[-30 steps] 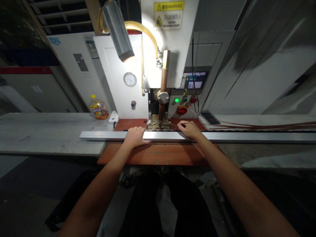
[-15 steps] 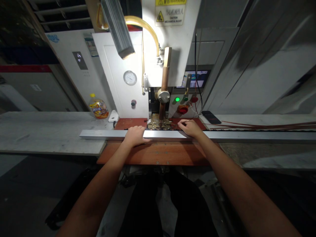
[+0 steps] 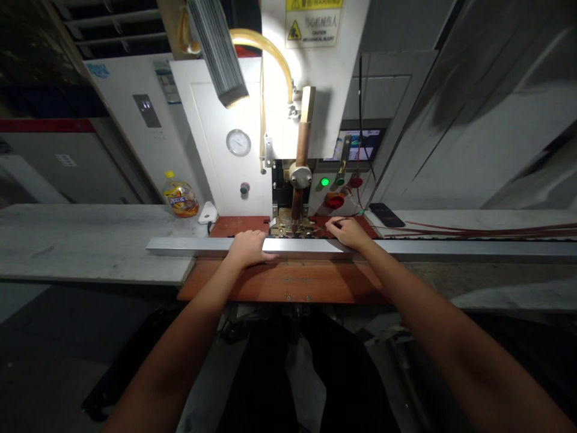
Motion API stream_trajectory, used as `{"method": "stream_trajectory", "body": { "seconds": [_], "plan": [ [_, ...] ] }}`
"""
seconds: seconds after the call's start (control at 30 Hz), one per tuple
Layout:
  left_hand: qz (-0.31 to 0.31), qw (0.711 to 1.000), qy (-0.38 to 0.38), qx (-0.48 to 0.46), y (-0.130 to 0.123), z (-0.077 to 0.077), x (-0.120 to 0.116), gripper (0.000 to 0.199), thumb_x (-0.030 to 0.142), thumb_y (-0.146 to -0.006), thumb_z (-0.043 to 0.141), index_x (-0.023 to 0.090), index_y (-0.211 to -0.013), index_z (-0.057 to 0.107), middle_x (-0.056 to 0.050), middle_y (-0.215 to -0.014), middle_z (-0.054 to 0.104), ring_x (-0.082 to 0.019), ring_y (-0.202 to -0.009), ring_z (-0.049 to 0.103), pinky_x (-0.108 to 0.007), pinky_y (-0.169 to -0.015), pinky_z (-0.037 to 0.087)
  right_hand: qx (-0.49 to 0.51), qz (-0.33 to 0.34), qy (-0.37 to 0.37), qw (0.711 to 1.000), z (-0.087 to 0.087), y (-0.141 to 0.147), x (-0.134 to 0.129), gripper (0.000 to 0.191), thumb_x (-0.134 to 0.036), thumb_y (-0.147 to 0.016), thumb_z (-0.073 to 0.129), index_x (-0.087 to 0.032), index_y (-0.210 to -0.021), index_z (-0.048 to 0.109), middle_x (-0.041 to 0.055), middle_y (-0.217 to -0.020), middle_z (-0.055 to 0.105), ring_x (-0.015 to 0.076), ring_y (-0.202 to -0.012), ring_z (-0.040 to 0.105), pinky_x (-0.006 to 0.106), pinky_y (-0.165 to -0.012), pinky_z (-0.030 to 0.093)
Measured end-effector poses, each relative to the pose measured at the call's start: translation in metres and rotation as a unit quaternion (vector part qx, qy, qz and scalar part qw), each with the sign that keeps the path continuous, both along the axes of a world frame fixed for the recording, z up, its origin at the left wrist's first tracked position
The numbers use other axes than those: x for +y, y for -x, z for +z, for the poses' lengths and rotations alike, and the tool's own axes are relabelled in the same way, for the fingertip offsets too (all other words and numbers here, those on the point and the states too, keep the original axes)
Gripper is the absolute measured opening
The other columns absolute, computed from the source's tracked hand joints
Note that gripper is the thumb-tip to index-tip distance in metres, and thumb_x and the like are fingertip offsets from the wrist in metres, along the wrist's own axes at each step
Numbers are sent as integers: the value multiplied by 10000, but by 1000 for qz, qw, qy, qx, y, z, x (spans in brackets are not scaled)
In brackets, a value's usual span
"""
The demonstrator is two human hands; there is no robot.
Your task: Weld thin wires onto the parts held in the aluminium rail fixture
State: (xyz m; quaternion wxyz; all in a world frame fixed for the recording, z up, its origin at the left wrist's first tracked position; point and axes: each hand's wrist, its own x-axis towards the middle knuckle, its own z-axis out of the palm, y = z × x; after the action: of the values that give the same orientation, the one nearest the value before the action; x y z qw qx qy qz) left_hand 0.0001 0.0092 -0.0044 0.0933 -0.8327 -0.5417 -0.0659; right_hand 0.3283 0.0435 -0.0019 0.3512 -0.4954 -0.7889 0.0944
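A long silver metal bar (image 3: 297,245) lies crosswise along the work surface, in front of a spot-welder-like machine. My left hand (image 3: 247,248) is wrapped over it, left of the machine's copper-coloured rod (image 3: 297,204), thumb along the near side. On the right, my right hand (image 3: 346,232) rests its wrist across the bar, its fingers pinched together around a thin brown strip that is mostly hidden by them. The rod's tip comes down to a brass-coloured fixture (image 3: 283,222) just behind the bar, between my hands.
Several thin brown strips (image 3: 491,230) trail off to the right behind the bar. A black phone (image 3: 386,214) lies near them. A yellow-capped bottle (image 3: 180,195) and a white device (image 3: 208,213) stand at left. The machine's panel has a lit green button (image 3: 324,181) and a red knob (image 3: 334,200).
Both hands keep their places on the bar and at the strip. The whole view has shifted very slightly; little else differs.
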Motion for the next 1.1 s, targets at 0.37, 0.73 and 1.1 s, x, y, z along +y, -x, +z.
{"method": "stream_trajectory", "body": {
  "seconds": [0.37,0.73,1.1],
  "plan": [
    [6,1000,20,12,-1,4,-2,622,737,-744,606,196,-1047,648,-120,-1104,715,-314,-995,660,-392,-805,488,36,7,16,999,-1,13,6,261,-341,-861,520,-204,-757,716,61,-829,760,220,-801,677,298,-779,488],
    [-1,1000,13,4,1,-1,0,655,768,-736,598,193,-1045,646,-127,-1098,712,-320,-991,658,-402,-809,483,-53,-24,50,997,8,35,3,280,-308,-887,482,-204,-781,720,81,-868,774,219,-794,687,281,-755,461],
    [7,1000,19,0,-1,2,-2,626,746,-735,611,202,-1041,646,-120,-1107,711,-314,-998,656,-397,-813,485,-64,27,47,997,5,43,4,281,-300,-897,480,-201,-745,696,64,-839,759,204,-788,672,267,-755,446]
  ]
}}
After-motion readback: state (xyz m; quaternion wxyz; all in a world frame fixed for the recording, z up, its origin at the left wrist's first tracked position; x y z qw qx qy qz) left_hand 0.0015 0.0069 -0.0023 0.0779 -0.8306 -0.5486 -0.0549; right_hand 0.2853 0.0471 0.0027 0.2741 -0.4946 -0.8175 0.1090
